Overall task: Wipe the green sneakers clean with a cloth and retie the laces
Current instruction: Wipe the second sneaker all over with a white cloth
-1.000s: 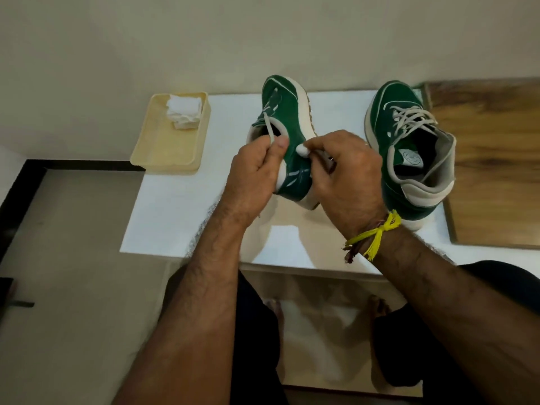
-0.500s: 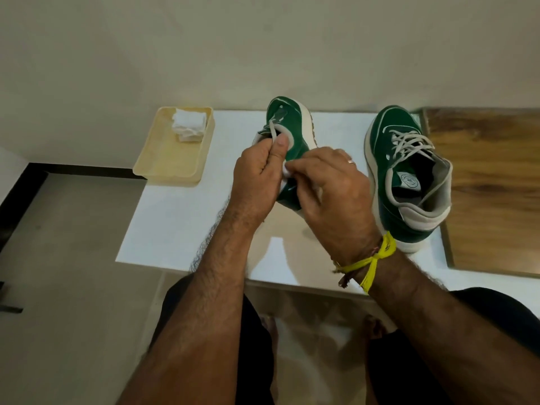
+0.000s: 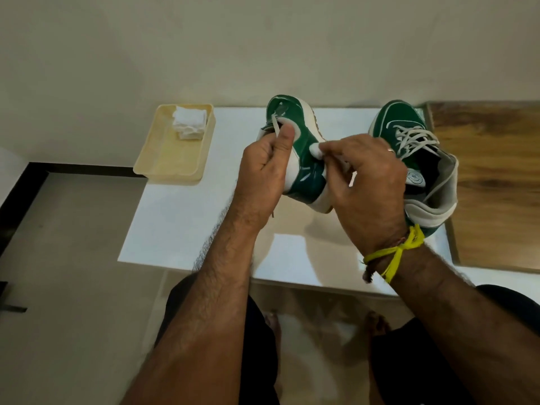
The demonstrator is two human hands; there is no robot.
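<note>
Centrally, across the white table [image 3: 181,217]: one green sneaker [image 3: 304,159] held on its side at mid-frame, left hand [image 3: 263,168] curled around its collar with thumb up by a loose lace [image 3: 275,124], right hand [image 3: 368,182] pinching a small white cloth [image 3: 317,149] against the green side panel. Right of that, second sneaker [image 3: 420,159] standing laced beside a wooden board [image 3: 491,176]. Upper left, cream tray [image 3: 172,165] with folded white cloths [image 3: 190,124]; smallest, yellow thread [image 3: 394,252] tied at the right wrist.
</note>
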